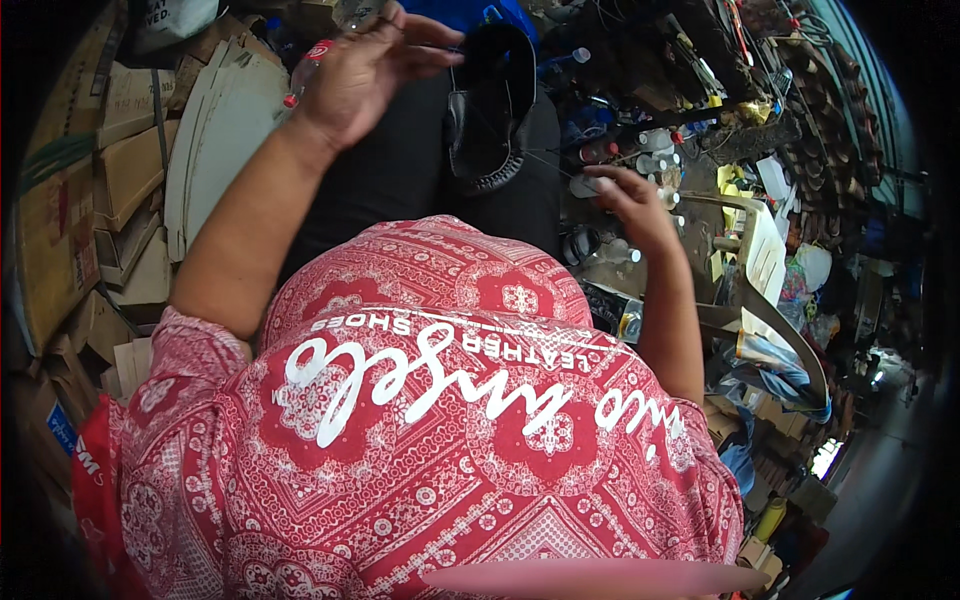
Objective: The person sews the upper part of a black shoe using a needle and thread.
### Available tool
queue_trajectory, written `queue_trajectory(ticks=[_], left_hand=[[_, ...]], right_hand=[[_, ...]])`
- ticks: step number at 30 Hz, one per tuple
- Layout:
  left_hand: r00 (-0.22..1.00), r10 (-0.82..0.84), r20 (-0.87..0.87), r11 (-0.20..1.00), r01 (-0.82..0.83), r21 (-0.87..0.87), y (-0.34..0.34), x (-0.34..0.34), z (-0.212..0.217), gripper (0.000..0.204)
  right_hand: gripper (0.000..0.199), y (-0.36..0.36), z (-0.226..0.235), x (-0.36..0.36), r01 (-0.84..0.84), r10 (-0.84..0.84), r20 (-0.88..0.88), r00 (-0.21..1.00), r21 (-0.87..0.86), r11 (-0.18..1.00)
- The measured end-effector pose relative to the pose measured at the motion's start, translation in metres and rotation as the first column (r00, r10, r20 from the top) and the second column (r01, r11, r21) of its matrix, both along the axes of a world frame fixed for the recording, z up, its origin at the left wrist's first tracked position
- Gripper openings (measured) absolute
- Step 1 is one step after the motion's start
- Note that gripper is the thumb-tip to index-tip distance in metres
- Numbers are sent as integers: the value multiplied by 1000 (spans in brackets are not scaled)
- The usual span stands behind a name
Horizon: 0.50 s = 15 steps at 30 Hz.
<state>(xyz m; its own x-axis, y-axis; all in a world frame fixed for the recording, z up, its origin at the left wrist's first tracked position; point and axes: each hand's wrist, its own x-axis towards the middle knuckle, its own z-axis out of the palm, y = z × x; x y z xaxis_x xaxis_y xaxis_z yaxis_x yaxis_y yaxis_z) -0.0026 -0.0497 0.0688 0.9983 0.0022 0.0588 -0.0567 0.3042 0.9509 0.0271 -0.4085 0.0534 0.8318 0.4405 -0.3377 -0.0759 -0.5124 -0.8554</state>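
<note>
A black leather shoe (458, 135) rests across my thighs, its opening facing up and gathered stitching around its near, rounded end. My left hand (365, 75) is raised to the left of the shoe, with fingers stretched and apart; their tips come close to its left edge. A dark band or mark shows on one finger. To the right, my right hand (637, 205) is closed, thumb and fingers together. Thin thread (555, 162) runs from the stitched end of the shoe toward those fingers, which appear to pinch it.
Blue material (425, 12) lies beyond the shoe. Cardboard boxes (130, 175) and pale curved sheets (215, 140) stack up at left. Several plastic bottles (655, 150) stand at right, near a pale plastic chair (765, 245). Wooden shoe-shaped forms (835, 110) pile up at the far right.
</note>
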Motion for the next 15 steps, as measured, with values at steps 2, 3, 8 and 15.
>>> queue_trajectory(ticks=[2, 3, 8, 15], left_hand=[[993, -116, 32, 913, 120, -391, -13, -1, -2, 39], [983, -176, 44, 838, 173, -518, -12, 0, -6, 38], [963, -252, -101, 793, 145, -592, 18, -2, -27, 44], [967, -169, -189, 831, 36, -556, 37, -7, -18, 44]], right_hand=[[34, 11, -20, -12, -6, 50, 179, 983, -236, 972], [34, 18, -16, -15, -7, 52, 180, 982, -240, 971], [43, 19, -7, -19, -24, 249, 361, 899, -526, 850], [39, -2, -14, -23, -22, 347, 497, 795, -547, 837]])
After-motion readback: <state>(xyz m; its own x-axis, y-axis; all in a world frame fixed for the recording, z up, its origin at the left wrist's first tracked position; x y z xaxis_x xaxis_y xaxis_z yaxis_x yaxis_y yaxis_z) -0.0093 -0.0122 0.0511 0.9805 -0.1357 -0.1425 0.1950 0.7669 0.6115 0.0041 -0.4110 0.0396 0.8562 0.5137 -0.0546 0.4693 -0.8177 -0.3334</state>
